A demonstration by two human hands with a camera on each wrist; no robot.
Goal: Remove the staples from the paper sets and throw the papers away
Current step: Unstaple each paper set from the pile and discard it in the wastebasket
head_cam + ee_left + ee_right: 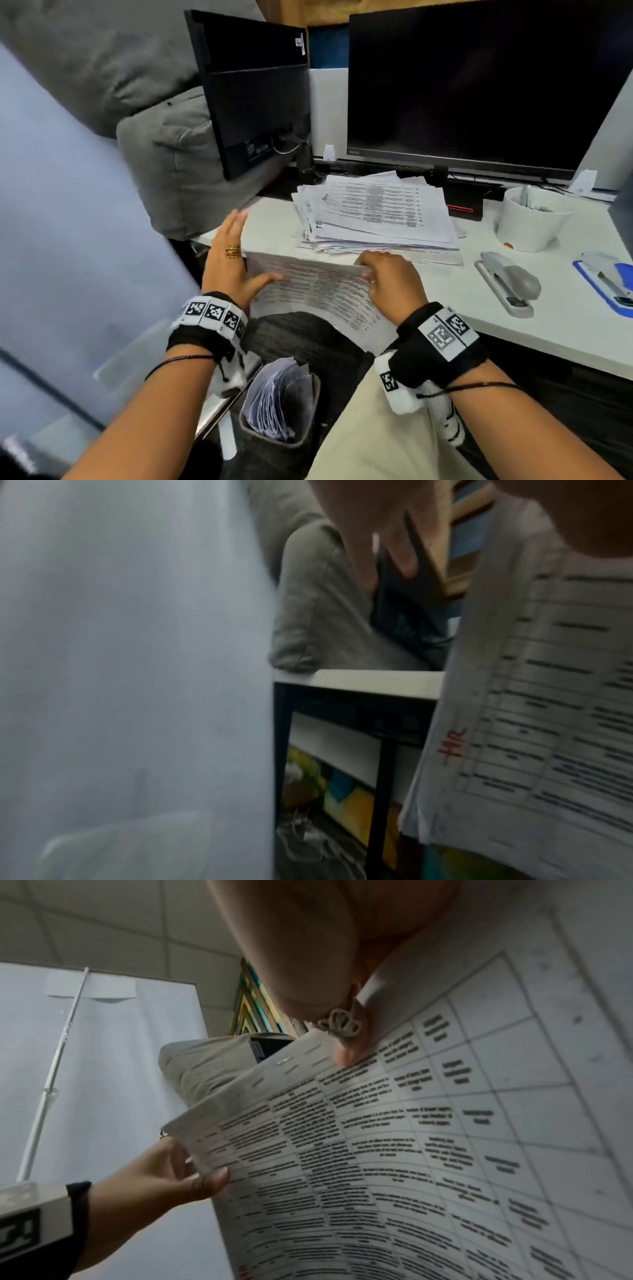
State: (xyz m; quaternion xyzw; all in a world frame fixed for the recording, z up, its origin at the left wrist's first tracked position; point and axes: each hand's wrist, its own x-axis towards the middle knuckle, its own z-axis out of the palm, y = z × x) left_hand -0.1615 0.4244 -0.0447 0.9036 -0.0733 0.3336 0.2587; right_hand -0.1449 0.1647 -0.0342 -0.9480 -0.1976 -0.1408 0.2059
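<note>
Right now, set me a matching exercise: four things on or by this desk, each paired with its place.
Things:
1. white round cup
2. grey metal stapler
3. loose pile of printed papers
4. dark bin of discarded papers

Places:
A. floor beneath the hands
B. right of the pile
C. before the large monitor
D. near desk edge, below the cup

Pairs: 1-B, 2-D, 3-C, 4-A
</note>
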